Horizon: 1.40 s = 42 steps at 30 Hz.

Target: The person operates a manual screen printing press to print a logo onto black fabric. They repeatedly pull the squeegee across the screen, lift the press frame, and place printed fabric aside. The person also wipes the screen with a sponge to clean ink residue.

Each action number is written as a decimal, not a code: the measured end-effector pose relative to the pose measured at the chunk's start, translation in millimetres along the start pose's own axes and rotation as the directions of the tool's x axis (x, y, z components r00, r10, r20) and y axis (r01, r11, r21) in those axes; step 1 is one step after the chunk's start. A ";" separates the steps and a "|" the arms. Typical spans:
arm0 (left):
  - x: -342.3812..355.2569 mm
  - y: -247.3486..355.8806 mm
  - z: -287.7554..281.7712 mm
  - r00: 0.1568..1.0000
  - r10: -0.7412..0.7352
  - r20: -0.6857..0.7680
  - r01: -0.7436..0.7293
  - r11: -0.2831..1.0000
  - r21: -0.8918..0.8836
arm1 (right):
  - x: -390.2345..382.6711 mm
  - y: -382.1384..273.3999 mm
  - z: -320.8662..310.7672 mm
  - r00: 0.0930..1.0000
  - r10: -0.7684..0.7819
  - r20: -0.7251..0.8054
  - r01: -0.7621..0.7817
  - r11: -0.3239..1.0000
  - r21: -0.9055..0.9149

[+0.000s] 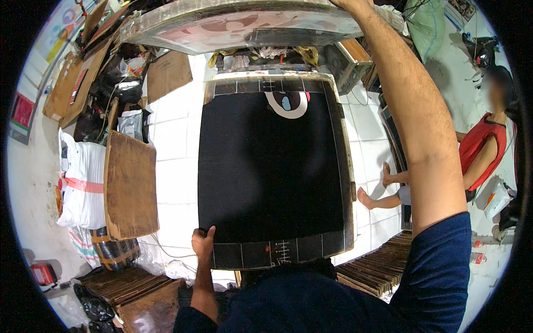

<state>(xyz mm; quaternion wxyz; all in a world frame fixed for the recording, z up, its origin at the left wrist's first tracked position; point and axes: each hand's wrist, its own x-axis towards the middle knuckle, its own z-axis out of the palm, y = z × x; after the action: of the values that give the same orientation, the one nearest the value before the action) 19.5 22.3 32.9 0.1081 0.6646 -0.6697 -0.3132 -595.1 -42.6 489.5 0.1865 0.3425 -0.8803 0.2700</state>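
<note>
Head view: white tiles (172,150) cover the floor of a cluttered room, with a brown board (132,186) and a white sack (83,183) on the left and a seated person in a red top (482,144) on the right. The left hand (202,242) is at the near left corner of a black cloth (266,172), its thumb against the edge and its other fingers curled; whether they pinch it cannot be told. The cloth lies spread on a dark, marked board (311,246), stretching away to the right of that hand, a printed eye (286,104) at its far end. The right hand (353,4) touches the top of a raised frame (244,28) beyond the cloth; the picture's edge cuts off its fingers, hiding their closure.
</note>
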 end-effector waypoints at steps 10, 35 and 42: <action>3.9 19.8 -2.8 0.997 -0.075 -0.015 0.074 0.996 -0.047 | 24.2 -0.5 0.9 1.000 -0.021 -0.022 0.021 1.000 0.001; 57.2 212.6 45.2 0.834 -0.243 0.495 0.552 0.354 -0.755 | -344.9 138.6 169.8 0.969 -0.117 0.217 0.066 0.971 0.228; 76.2 121.4 68.4 0.984 -0.041 -0.171 0.013 0.987 -0.162 | -180.8 170.1 317.8 0.933 -0.305 0.189 0.291 0.952 0.100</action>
<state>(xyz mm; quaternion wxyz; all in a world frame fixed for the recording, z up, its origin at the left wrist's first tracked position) -125.8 -41.5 27.2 0.2148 0.6877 -0.6212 -0.3084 -634.7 -38.1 88.2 0.1228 0.5040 -0.8224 0.2334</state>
